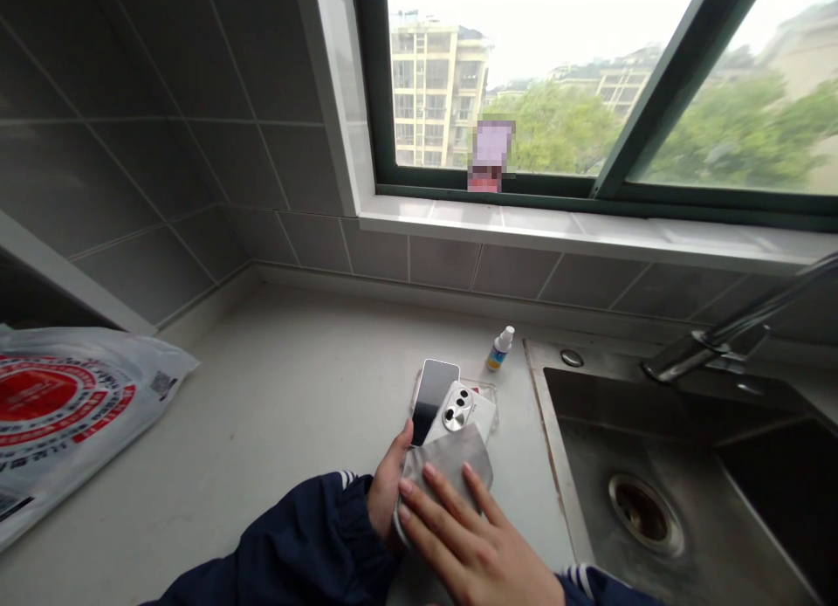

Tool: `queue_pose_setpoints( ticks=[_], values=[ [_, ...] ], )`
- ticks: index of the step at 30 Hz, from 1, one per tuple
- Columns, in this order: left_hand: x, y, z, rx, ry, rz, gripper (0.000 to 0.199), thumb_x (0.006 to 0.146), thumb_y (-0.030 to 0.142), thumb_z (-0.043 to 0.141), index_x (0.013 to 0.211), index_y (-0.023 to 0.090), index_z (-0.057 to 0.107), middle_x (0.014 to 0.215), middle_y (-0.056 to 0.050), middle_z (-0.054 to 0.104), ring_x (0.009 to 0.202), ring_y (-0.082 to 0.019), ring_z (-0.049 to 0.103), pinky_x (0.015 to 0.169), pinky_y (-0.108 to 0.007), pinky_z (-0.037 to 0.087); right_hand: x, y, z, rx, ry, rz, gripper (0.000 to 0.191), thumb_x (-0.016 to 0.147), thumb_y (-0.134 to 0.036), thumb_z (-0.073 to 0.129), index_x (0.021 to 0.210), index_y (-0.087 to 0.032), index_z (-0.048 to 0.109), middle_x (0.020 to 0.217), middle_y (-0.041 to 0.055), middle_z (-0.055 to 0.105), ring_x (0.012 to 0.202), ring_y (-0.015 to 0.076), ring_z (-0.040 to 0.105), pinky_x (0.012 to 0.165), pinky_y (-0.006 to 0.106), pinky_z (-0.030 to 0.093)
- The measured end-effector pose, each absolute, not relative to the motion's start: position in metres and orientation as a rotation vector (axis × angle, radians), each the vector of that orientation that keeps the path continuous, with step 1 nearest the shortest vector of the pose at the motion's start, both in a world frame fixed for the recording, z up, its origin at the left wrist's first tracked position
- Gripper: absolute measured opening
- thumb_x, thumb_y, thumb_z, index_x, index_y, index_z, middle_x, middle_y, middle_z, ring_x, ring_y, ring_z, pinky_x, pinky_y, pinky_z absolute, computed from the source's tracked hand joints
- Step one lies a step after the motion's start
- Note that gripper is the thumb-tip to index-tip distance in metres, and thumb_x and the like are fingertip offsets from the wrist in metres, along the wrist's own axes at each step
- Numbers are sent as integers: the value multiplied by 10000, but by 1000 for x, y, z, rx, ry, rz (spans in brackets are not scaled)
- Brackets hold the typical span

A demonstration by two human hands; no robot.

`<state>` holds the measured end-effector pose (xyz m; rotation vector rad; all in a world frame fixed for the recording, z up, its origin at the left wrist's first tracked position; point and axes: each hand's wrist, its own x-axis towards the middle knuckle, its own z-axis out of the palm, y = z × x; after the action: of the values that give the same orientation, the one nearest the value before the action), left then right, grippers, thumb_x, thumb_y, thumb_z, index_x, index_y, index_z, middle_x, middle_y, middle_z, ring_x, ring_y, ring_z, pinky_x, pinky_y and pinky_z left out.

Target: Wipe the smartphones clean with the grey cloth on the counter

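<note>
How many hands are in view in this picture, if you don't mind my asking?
2: the left hand holds the left edge of the grey cloth, and the right hand lies flat on that cloth.

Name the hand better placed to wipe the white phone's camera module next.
Right, probably: the right hand lies flat on the grey cloth, just below the camera module; the left hand sits beside the white phone.

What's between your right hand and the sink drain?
In the head view, a strip of pale countertop and the sink's steel rim lie between the right hand and the drain.
</note>
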<state>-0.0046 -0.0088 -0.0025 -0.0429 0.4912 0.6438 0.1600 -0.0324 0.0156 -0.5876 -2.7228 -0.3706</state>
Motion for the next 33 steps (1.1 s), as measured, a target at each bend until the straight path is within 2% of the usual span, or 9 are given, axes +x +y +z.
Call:
queue_pose_setpoints(
  ticks=[5,8,13,16,19,22,25,28,33],
  values=[
    [-3,-7,4,-211,405,584,831,782,703,498,1177,-23,577,645,-79,678,574,-138,647,557,-187,460,162,-30,18,-562,-2739,-275,689,932,-654,316,1396,-165,462,1476,45,417,1400,253,314,1173,470,-70],
    [1,-9,3,-175,398,640,803,816,672,480,1166,-44,575,751,-118,706,716,-173,688,732,-221,496,165,-28,22,-591,-2761,-197,685,940,-633,344,1430,-160,410,1501,43,372,1417,253,274,1167,469,-105],
    [7,-14,-1,-36,293,790,714,892,605,389,1203,-10,576,1003,-170,700,1033,-224,648,974,-274,414,171,-25,33,-745,-2804,-34,650,964,-533,403,1492,-173,283,1560,26,221,1444,263,186,1165,463,-129],
    [7,-13,-4,103,219,782,686,915,601,307,1284,71,538,1051,-159,686,1005,-247,658,915,-346,461,176,-19,37,-881,-2814,-9,641,980,-467,399,1513,-164,211,1573,37,165,1453,267,147,1164,474,-123],
    [3,-11,-7,248,219,696,724,901,652,227,1300,129,530,926,-140,697,805,-274,697,724,-402,521,183,-9,35,-1008,-2786,-29,628,989,-434,387,1520,-171,178,1577,35,140,1457,277,116,1171,513,-50],
    [0,-11,-9,293,264,633,767,881,688,180,1192,129,602,834,-121,677,704,-280,689,598,-411,531,190,1,32,-1105,-2754,-50,621,994,-434,366,1522,-179,162,1580,38,122,1458,295,100,1159,562,83],
    [0,-11,-9,294,288,611,784,872,700,145,1073,130,646,886,-130,670,713,-290,682,554,-422,528,193,5,31,-1166,-2724,-73,630,994,-437,354,1524,-166,151,1581,51,114,1457,306,102,1135,578,182],
    [2,-11,-9,305,264,601,817,872,700,131,1090,102,644,884,-160,679,706,-298,679,560,-428,519,190,0,32,-1190,-2697,-105,642,989,-441,364,1521,-143,164,1580,65,119,1453,328,104,1121,583,226],
    [4,-10,-6,127,251,801,746,904,639,271,1303,64,528,1006,-169,693,866,-243,673,799,-349,480,171,-22,25,-924,-2778,-124,675,971,-505,383,1503,-115,241,1570,87,175,1434,351,177,1127,541,251]
  ],
)
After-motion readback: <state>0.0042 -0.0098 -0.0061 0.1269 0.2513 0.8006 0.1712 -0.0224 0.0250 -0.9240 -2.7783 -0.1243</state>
